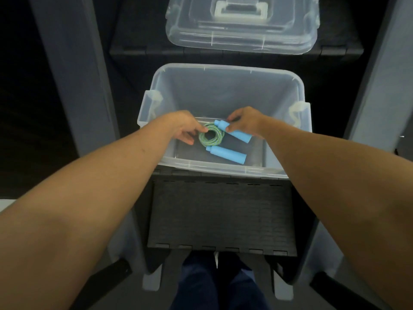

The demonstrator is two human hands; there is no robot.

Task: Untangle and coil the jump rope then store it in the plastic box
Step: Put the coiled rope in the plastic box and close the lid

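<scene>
Clear plastic box [223, 170] holding the coiled green jump rope [212, 140], my left hand [183, 126] pinching the coil at 9 o'clock, my right hand [244, 121] gripping 1 blue handle [238, 133] at 2 o'clock.

black ridged mat [221, 215]; clear lid [241, 39] on far dark ledge; dark blue trousers [214, 287] below.
</scene>
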